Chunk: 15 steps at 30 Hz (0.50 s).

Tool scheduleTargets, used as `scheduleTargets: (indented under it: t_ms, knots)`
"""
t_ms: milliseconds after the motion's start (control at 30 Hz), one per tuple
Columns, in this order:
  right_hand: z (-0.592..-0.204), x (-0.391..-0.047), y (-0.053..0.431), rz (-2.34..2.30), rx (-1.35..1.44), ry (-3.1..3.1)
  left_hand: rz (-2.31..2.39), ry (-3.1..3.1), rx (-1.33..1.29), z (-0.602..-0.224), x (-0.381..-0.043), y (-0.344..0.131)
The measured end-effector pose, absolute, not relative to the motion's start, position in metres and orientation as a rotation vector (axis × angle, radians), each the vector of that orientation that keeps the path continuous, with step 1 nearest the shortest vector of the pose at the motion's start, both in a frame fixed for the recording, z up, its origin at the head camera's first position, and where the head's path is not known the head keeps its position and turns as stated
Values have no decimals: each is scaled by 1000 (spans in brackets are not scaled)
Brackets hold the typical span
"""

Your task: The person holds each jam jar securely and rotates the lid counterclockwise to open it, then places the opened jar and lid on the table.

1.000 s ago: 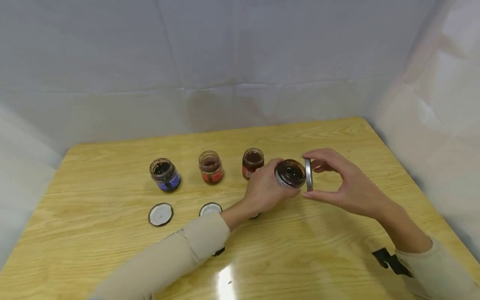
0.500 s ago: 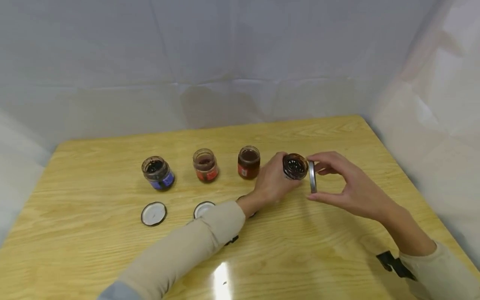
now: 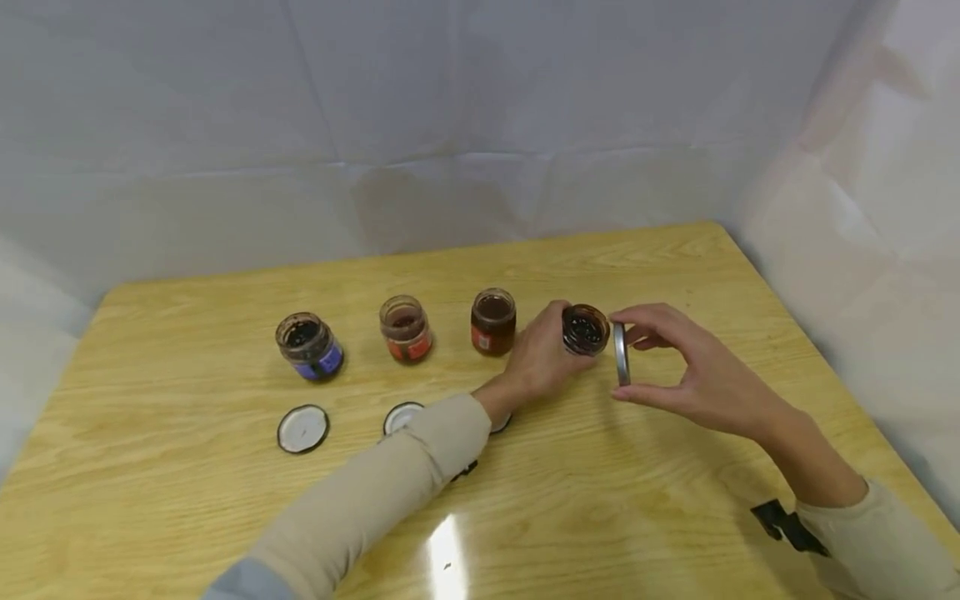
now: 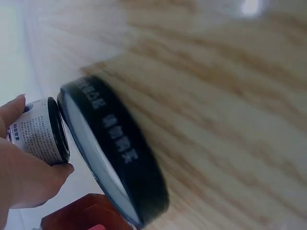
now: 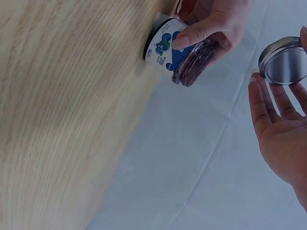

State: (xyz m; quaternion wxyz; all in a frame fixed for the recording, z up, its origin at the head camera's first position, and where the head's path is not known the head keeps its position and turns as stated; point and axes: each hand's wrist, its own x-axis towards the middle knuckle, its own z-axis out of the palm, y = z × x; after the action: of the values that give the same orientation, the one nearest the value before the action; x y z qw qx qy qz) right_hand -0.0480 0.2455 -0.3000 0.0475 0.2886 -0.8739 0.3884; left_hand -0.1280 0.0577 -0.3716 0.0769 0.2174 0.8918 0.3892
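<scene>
My left hand (image 3: 543, 354) grips a small glass jar (image 3: 585, 331) of dark jam, its uncovered mouth tilted toward the head camera. In the right wrist view the jar has a white and blue label (image 5: 165, 48) with round blue fruit on it. Just right of the jar's mouth, my right hand (image 3: 686, 375) pinches a round metal lid (image 3: 621, 354) on edge between thumb and fingers. A narrow gap separates lid and jar in the right wrist view, where the lid (image 5: 287, 62) turns its silvery face to the camera.
Left of my left hand stand three uncovered jars: one blue-labelled (image 3: 310, 346), one red-labelled (image 3: 406, 329) and one darker red (image 3: 493, 322). Before them lie upturned lids, one at the left (image 3: 303, 428), another (image 3: 402, 416) partly under my left sleeve. Pale sheeting (image 3: 450, 117) hangs behind the table (image 3: 600, 500).
My left hand has moved right with the jar, uncovering more of the dark red jar. My right hand still pinches the lid, shifted slightly right. The head view has shifted a little.
</scene>
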Motion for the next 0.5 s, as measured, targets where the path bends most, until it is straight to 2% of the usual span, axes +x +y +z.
scheduleTargets:
  t_ms: [500]
  knots:
    - [-303, -46, 247, 1161, 862, -2684, 1238, 2613, 577, -375, -134, 60]
